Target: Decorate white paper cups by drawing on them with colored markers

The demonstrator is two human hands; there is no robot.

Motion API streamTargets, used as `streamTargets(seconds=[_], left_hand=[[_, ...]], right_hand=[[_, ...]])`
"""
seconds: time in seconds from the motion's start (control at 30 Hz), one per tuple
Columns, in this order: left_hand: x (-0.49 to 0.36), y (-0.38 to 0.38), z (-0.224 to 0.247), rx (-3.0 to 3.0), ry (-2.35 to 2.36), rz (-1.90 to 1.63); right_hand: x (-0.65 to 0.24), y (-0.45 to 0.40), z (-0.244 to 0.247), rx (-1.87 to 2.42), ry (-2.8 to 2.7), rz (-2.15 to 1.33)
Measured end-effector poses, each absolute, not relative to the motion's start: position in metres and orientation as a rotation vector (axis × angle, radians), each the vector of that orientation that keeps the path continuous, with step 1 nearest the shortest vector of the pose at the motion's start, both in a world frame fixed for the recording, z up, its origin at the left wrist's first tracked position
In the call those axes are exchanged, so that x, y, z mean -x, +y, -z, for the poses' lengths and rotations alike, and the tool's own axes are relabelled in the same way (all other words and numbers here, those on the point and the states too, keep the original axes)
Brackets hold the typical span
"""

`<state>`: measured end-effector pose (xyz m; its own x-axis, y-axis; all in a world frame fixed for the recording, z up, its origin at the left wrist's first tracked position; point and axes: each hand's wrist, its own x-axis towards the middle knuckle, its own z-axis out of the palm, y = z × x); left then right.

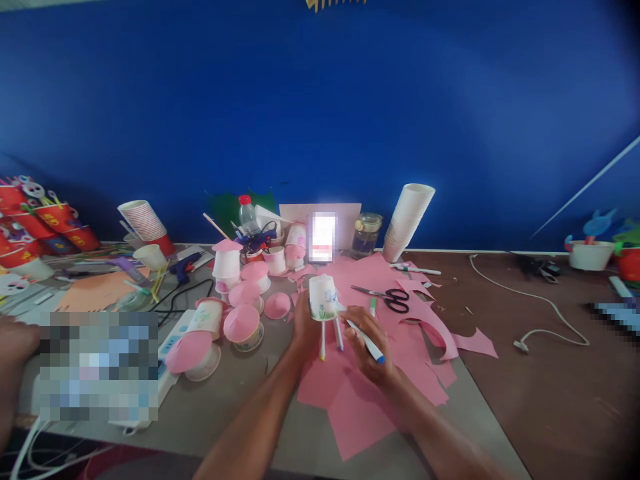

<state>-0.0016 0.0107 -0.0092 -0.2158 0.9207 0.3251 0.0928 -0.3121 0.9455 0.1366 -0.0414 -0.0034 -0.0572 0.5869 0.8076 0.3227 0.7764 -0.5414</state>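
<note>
My left hand [303, 319] grips a white paper cup [323, 293], turned upside down, with green grass and a blue drawing on its side. In my right hand [367, 337] is a white marker [367, 341] with a blue end, its tip side close to the cup's right edge. Below the cup, two more markers [323, 341] lie on pink paper [360, 407]. Black-handled scissors [395, 299] rest on the paper to the right, near a green-labelled marker [373, 306].
Several cups with pink cone tops [243, 325] stand to the left. A tall stack of paper cups [409, 220] leans behind, beside a glass jar [367, 235]. A white power strip [173, 347] lies left; a cable [545, 300] runs at right. Another person's hand [17, 340] shows far left.
</note>
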Motion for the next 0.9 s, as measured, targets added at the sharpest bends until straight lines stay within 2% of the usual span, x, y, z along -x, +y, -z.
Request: streamTargets(seconds=[0.9], left_hand=[[0.000, 0.006, -0.005, -1.424, 1.267, -1.531]], right_hand=[[-0.136, -0.043, 0.003, 0.733, -1.632, -0.292]])
